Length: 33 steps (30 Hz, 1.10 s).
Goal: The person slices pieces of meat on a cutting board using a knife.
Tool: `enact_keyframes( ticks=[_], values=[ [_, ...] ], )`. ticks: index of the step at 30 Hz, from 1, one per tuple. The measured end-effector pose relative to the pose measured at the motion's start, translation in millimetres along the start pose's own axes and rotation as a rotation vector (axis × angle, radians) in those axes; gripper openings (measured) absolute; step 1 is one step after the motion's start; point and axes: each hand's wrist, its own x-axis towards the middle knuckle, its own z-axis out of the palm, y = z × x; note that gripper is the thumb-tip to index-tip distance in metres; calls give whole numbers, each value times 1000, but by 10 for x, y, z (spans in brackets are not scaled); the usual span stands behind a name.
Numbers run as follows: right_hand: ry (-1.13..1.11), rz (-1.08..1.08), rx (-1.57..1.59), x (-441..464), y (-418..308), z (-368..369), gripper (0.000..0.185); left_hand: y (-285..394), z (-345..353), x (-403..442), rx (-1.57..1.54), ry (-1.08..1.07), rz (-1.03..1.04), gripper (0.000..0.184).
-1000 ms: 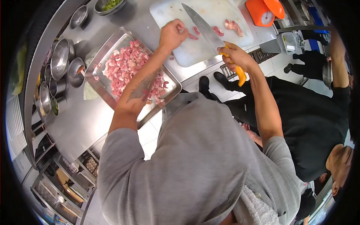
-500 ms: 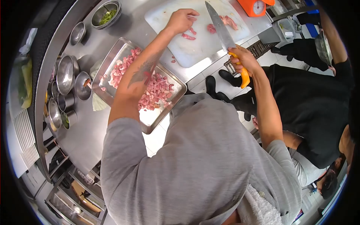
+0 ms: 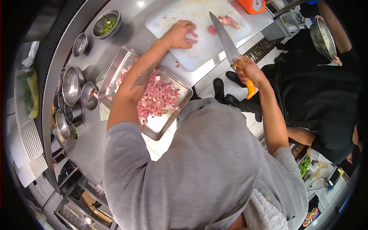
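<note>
My left hand (image 3: 179, 34) is low over the white cutting board (image 3: 214, 50), its thumb and fingers curled around strips of raw meat (image 3: 192, 40). In my right hand (image 3: 249, 71) is a large knife (image 3: 226, 38) with a yellow handle, gripped in a closed fist. The blade points away from me, tilted over the board's right part. Beyond the blade lie another meat piece (image 3: 229, 21) and a small chunk (image 3: 212, 30). Below my left forearm, a metal tray (image 3: 165, 132) holds many diced meat cubes (image 3: 159, 94), partly hidden by the arm.
Metal bowls (image 3: 71, 86) cluster at the left of the steel counter (image 3: 92, 134). Stacked bowls with chopped greens (image 3: 110, 26) stand farther back. An orange scale (image 3: 251, 5) sits past the board. At the right, a person in black (image 3: 318, 99) stands close, and a hand holds a metal bowl (image 3: 323, 38).
My left hand has come down and toward me, onto the meat strips. The knife stays in my right hand, nearly in place. At the right, the metal bowl has come further into view.
</note>
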Motion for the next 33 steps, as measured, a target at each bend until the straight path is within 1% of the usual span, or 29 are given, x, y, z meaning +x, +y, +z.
enact_keyframes(
  ticks=[1, 3, 4, 5, 7, 8, 9, 10, 11, 13, 14, 17, 20, 23, 26, 29, 30, 33],
  values=[
    [3, 7, -16, 8, -7, 18, 25, 26, 9, -8, 14, -25, -1, 39],
    [3, 7, -76, -2, -1, 64, 25, 203, 57, -89, -75, -163, -121, 35],
    [0, -8, -118, -19, 1, 93, 25, 367, 133, -177, -59, -13, -182, 22],
    [-2, -23, -158, -32, 10, 115, 25, 482, 175, -209, -34, 18, -309, 24],
    [75, -57, -379, -69, 44, 173, 30, 660, 206, -277, 15, 77, -566, 27],
    [122, -80, -497, -110, 60, 245, 32, 719, 177, -339, -4, 144, -503, 29],
    [169, -103, -615, -131, 55, 310, 34, 784, 137, -345, 26, 172, -538, 33],
    [171, -114, -722, -139, 15, 371, 35, 849, 97, -329, 55, 202, -574, 36],
    [222, -264, -817, -92, 76, 372, 34, 879, 85, -325, 83, 231, -613, 41],
    [318, -571, -997, -38, 135, 472, 30, 832, 126, -329, 23, 358, -540, 42],
    [294, -528, -997, -41, 123, 485, 24, 793, 154, -328, -7, 419, -501, 43],
    [270, -562, -1104, -81, 9, 586, 22, 479, 354, -373, -77, 190, -412, 38],
    [281, -524, -1120, -165, -100, 621, 21, 742, 95, -302, -149, 273, -572, 31],
    [288, -528, -1095, -120, -59, 579, 21, 565, 200, -355, -75, 240, -369, 26],
    [258, -477, -1102, -239, -80, 656, 22, 716, 99, -280, -195, 295, -488, 21],
    [233, -400, -1070, -434, -47, 733, 22, 522, 215, -339, -141, 252, -352, 20],
    [222, -365, -1066, -450, 12, 725, 22, 518, 239, -352, -159, 263, -350, 18],
    [208, -396, -1046, -161, 249, 739, 23, 504, 222, -314, -217, 281, -358, 14]
  ],
)
